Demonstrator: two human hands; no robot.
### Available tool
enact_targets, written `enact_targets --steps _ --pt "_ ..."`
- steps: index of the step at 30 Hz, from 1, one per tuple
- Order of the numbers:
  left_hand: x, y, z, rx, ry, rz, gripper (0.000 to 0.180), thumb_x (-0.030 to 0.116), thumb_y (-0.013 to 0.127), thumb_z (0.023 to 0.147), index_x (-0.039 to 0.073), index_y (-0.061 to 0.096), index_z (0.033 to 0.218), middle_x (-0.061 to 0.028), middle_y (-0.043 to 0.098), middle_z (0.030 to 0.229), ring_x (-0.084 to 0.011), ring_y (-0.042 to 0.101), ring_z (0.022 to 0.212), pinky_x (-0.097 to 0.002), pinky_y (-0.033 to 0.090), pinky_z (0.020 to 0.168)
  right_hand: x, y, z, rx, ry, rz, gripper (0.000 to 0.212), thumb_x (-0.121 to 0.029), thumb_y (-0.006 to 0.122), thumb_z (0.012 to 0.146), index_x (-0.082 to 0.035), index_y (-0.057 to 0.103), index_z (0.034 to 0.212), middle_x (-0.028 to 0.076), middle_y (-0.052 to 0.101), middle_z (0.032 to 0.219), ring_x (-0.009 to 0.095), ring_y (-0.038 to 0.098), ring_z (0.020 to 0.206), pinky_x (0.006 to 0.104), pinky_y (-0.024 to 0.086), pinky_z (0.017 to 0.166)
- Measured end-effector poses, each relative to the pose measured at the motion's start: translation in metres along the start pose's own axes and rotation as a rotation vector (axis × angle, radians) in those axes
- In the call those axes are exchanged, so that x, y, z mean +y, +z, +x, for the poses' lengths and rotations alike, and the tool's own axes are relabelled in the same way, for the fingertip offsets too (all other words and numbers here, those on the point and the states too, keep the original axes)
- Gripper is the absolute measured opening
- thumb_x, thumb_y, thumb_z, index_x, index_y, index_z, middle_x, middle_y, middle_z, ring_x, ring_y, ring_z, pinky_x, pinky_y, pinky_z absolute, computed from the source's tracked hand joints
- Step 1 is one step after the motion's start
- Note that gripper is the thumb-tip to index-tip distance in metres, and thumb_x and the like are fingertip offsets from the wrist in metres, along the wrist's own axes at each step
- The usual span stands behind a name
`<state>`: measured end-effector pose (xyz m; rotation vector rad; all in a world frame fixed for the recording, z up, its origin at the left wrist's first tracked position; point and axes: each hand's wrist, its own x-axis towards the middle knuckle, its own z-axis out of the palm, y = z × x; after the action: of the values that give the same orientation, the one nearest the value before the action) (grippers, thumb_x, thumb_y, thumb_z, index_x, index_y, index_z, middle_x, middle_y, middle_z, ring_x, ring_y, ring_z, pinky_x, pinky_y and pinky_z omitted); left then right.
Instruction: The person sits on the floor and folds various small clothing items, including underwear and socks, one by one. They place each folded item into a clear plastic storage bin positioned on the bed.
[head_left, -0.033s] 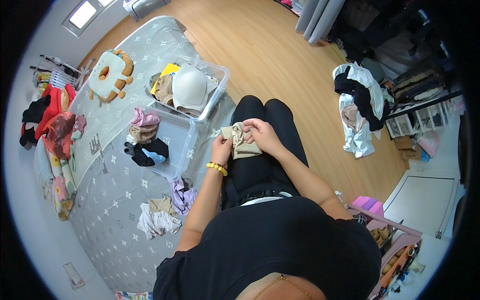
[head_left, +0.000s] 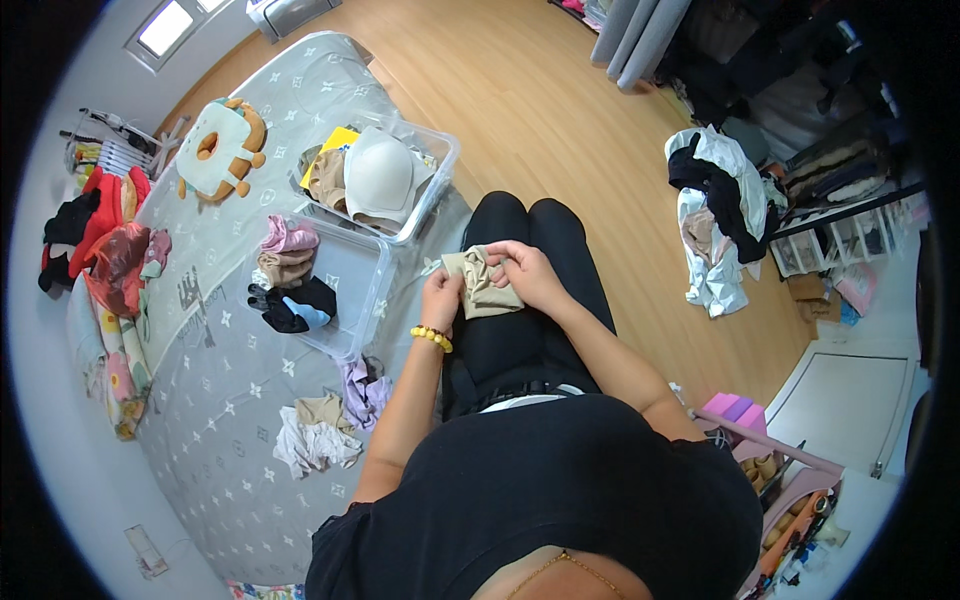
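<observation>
A beige garment [head_left: 488, 300], folded into a small bundle, rests across my thighs in black trousers. My left hand [head_left: 440, 297], with a yellow bead bracelet at the wrist, pinches its left edge. On its upper right side, my right hand [head_left: 530, 280] grips a fold between thumb and fingers. To the left on the bed, a clear plastic box [head_left: 375, 310] holds a rolled pink garment [head_left: 290, 234], beige cloth [head_left: 285, 266] and a black and light-blue bundle [head_left: 305, 305]. Just beyond it, another clear box [head_left: 448, 160] contains a white bra [head_left: 380, 175] and beige and yellow items.
Lilac [head_left: 366, 392] and white garments [head_left: 315, 440] lie loose on the grey bedsheet [head_left: 220, 420]. A toast-shaped cushion [head_left: 215, 150] sits farther off. Red and black clothes [head_left: 105, 225] are heaped at the far left. More clothes [head_left: 715, 215] hang at the right above the wooden floor [head_left: 520, 90].
</observation>
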<state>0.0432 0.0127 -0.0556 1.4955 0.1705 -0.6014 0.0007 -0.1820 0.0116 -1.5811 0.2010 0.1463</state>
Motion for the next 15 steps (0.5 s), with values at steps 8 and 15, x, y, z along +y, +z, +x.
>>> enact_targets --steps 8,15 --pt "0.042 0.028 -0.02 -0.013 0.049 0.037 0.029 0.003 0.067 0.085 -0.003 0.058 0.111 -0.0077 0.068 0.095 -0.0133 0.065 0.08 -0.0274 0.053 0.072 -0.004 -0.003 -0.003 0.03 0.061 0.382 0.023 0.003 0.046 0.093 0.001 0.061 0.11 0.008 0.066 0.1 0.011 0.062 0.08 0.024 0.052 0.076" --pt "0.078 0.019 -0.067 0.356 0.62 0.262 0.033 0.004 0.067 0.082 -0.001 0.055 0.113 -0.0086 0.064 0.101 -0.0152 0.062 0.087 -0.0296 0.05 0.077 -0.053 0.023 -0.002 -0.076 0.114 0.211 0.023 -0.017 0.055 0.1 0.0 0.06 0.113 0.001 0.064 0.092 0.006 0.056 0.077 0.024 0.048 0.072"
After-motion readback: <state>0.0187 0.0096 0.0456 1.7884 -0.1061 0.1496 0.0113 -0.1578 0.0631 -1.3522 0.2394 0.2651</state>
